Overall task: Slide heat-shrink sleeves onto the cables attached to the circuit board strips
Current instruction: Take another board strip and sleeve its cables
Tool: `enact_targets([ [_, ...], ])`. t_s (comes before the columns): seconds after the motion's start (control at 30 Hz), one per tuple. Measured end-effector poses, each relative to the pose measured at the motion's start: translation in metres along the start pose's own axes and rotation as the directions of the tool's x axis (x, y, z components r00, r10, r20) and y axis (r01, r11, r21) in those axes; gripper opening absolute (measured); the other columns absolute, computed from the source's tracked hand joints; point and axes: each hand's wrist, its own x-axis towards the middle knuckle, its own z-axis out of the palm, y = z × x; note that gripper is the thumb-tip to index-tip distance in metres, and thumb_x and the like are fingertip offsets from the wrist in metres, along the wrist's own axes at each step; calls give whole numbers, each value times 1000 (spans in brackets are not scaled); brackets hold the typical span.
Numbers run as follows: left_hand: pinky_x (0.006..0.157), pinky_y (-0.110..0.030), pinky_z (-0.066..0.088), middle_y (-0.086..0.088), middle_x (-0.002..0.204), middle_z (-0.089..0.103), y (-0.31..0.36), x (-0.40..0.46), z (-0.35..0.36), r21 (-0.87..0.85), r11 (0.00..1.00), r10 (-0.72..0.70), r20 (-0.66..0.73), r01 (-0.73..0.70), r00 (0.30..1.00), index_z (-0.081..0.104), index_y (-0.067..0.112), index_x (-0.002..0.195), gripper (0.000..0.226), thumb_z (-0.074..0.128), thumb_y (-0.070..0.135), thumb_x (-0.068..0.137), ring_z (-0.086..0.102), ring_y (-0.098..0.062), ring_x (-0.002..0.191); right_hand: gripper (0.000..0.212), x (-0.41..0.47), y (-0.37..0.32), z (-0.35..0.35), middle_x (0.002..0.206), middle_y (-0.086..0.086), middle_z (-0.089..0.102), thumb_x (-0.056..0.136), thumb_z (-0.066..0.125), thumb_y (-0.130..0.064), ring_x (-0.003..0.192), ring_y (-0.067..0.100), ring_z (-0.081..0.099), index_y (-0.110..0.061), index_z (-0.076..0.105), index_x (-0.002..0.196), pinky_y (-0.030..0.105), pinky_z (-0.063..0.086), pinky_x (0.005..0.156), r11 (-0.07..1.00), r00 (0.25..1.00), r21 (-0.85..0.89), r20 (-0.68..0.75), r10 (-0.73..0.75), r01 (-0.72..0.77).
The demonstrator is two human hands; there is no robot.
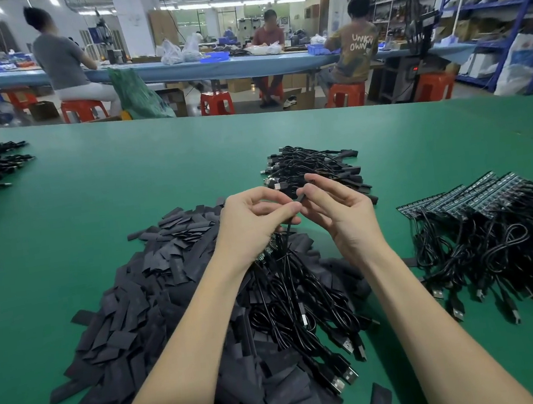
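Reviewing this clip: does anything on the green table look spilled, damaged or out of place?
Nothing looks damaged. The heat-shrink sleeves lie in a loose sprawling heap, and a few strays sit apart near the bottom edge. That looks like working stock, not a spill. Both hands hold a cable above it.

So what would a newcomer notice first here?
Probably the two hands raised mid-table: the left hand pinches a black cable while the right hand pinches a small black piece at its end. Beneath them sprawls the heap of black heat-shrink sleeves; circuit board strips fan out right.
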Motion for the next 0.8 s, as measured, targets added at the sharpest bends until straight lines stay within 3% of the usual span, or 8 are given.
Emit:
enact_targets([
  [0.17, 61, -21, 53, -10, 74, 77, 5, 1, 2, 13, 1000, 1, -15, 0, 1000, 74, 16, 82, 12, 85, 21, 81, 75, -17, 71, 16, 0, 2, 1, 92, 13, 75, 89, 72, -7, 76, 17, 70, -8, 74, 106, 24, 59, 75, 998, 998, 10, -28, 64, -63],
  [0.23, 62, -25, 55, -8, 73, 77, 11, 3, 4, 56, 998, 27, -2, -27, 1000, 74, 17, 81, 11, 84, 21, 82, 75, -17, 71, 17, -1, 2, 4, 91, 12, 76, 91, 70, -7, 72, 15, 71, -7, 72, 107, 22, 59, 74, 989, 992, 97, -48, 114, -109],
  [0.33, 66, -28, 56, -6, 72, 77, 17, 5, 5, 98, 994, 38, 17, -40, 999, 74, 18, 80, 11, 83, 22, 83, 74, -15, 72, 22, 0, -1, 6, 95, 12, 76, 91, 69, -4, 80, 15, 72, -6, 70, 113, 20, 59, 73, 970, 991, 217, -49, 124, -111],
  [0.43, 73, -23, 52, -1, 77, 78, 18, 5, 1, 179, 984, -28, 12, 26, 1000, 72, 18, 88, 18, 84, 32, 82, 73, -8, 75, 24, 2, -5, 10, 91, 11, 75, 90, 68, -1, 77, 16, 71, -3, 69, 115, 20, 58, 70, 960, 990, 257, -57, 129, -110],
  [0.57, 88, -27, 55, 9, 97, 75, 18, 4, 0, 369, 924, -164, 141, 102, 976, 70, 26, 97, 33, 87, 44, 75, 70, -4, 86, 20, 6, -13, 3, 89, 6, 75, 90, 70, -3, 74, 10, 71, -8, 70, 109, 17, 57, 69, 947, 982, 305, -122, 141, -98],
  [0.67, 87, -28, 54, 13, 100, 66, 18, 2, 4, 521, 848, -213, 173, 94, 962, 64, 34, 102, 44, 87, 54, 70, 65, -4, 82, 17, 9, -18, -3, 92, 4, 76, 90, 72, -7, 81, 7, 72, -13, 71, 105, 16, 57, 71, 927, 975, 355, -133, 179, -122],
  [0.8, 76, -28, 53, 15, 92, 67, 19, 1, 6, 484, 869, -219, 187, 104, 958, 59, 38, 104, 43, 89, 40, 72, 67, -1, 72, 20, 11, -22, -8, 94, 3, 76, 89, 73, -8, 86, 9, 71, -13, 70, 108, 16, 57, 72, 924, 972, 363, -146, 184, -121],
])
